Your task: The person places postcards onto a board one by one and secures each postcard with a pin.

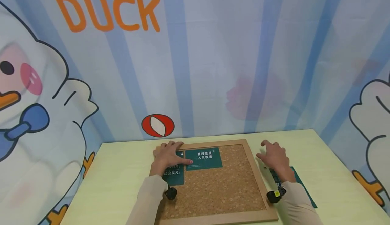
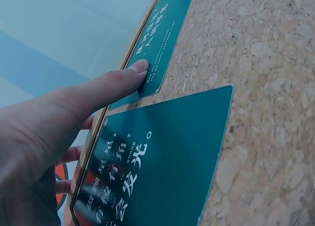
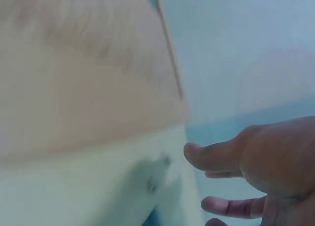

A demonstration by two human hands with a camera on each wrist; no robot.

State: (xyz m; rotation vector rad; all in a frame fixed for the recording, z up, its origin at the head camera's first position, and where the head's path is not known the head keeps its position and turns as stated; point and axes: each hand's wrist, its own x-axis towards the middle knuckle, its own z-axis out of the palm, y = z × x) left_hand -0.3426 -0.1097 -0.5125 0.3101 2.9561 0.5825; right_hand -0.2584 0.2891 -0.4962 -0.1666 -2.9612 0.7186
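A wood-framed cork board point(image 1: 225, 191) lies on the table. Two dark green cards with white Chinese characters are at its upper left: a horizontal card point(image 1: 203, 158) and, left of it, a second card point(image 2: 172, 152) partly covered by my hand in the head view. My left hand point(image 1: 169, 158) grips the board's top edge, its fingers over the outer side of the frame and its straight thumb on the horizontal card. My right hand point(image 1: 274, 157) hovers right of the frame, thumb and fingers apart, holding nothing. Small blurred objects point(image 3: 151, 185) lie on the table near it.
More green material point(image 1: 304, 187) lies on the pale yellow table point(image 1: 115, 177), partly under my right forearm. A round pin head point(image 2: 106, 121) shows at a corner of the second card. Behind the table hangs a striped blue cloth point(image 1: 210, 65) with duck drawings.
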